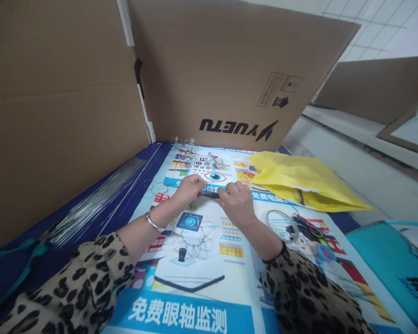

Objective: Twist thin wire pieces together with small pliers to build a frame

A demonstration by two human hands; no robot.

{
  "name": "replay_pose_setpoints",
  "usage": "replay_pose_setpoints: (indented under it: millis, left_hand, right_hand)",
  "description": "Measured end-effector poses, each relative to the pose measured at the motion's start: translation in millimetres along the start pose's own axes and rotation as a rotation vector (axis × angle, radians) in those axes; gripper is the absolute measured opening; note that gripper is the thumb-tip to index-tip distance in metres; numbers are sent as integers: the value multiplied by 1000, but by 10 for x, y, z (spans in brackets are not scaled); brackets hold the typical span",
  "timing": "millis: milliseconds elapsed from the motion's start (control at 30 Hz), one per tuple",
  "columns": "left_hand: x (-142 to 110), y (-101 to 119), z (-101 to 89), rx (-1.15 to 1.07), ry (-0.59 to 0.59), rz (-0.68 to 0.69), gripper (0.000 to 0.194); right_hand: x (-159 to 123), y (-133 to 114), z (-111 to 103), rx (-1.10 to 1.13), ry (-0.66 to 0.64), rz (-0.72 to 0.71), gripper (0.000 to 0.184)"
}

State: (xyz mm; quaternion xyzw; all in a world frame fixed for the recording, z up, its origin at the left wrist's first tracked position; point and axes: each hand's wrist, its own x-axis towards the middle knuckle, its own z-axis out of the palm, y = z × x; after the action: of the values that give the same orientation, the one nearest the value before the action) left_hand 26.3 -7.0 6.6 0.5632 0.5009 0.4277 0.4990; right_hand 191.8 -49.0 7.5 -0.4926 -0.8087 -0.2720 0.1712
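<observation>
Above the printed sheet, my right hand (238, 202) is wrapped round a small pair of pliers (210, 195), whose dark jaws point left. The handles are mostly hidden in the palm. My left hand (191, 188) is closed in a pinch just beside the jaws; what lies between its fingertips is too thin to make out. A shaped piece of thin wire (195, 239) with loops lies on the sheet below my hands. Beyond them is a tangle of wire pieces (212, 161), with another wire bundle (183, 143) near the cardboard.
Cardboard panels (230, 60) stand behind and on the left. A bundle of straight wires (97, 199) and teal-handled cutters (28, 260) lie left. On the right are a yellow bag (299, 176), a roll of tape (282, 226), coloured cords (308, 227) and a teal pouch (386, 260).
</observation>
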Motion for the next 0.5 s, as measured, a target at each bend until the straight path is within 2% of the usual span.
replay_pose_setpoints:
  millis: [500]
  left_hand:
    - [14, -29, -29, 15, -20, 58, 19]
  right_hand:
    - [-9, -24, 21, -22, -64, -31, 33]
